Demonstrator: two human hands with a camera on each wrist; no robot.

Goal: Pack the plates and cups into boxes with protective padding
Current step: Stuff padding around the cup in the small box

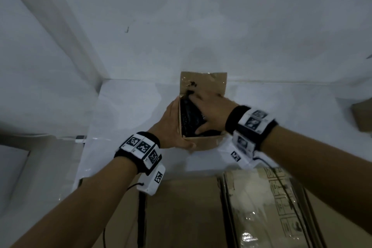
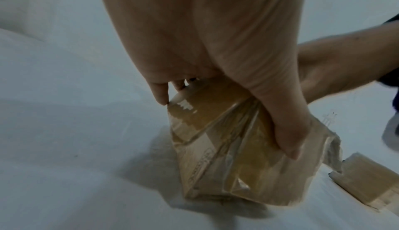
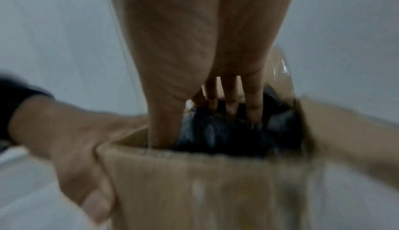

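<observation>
The left hand (image 1: pixel 171 125) grips the small box (image 1: pixel 203 141); the right hand's (image 1: pixel 211 110) straight fingers press dark padding (image 1: pixel 189 119) inside, a large carton (image 1: pixel 261 207) nearby.

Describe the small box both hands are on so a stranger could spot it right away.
On the white surface, near the back wall, stands a small open cardboard box. The left hand grips its side; the right hand presses dark stuffing inside. Unlike the larger flat cardboard box nearer the person, it is open.

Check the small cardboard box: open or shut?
Open: small cardboard box has its flap up; right hand presses dark padding inside.
</observation>
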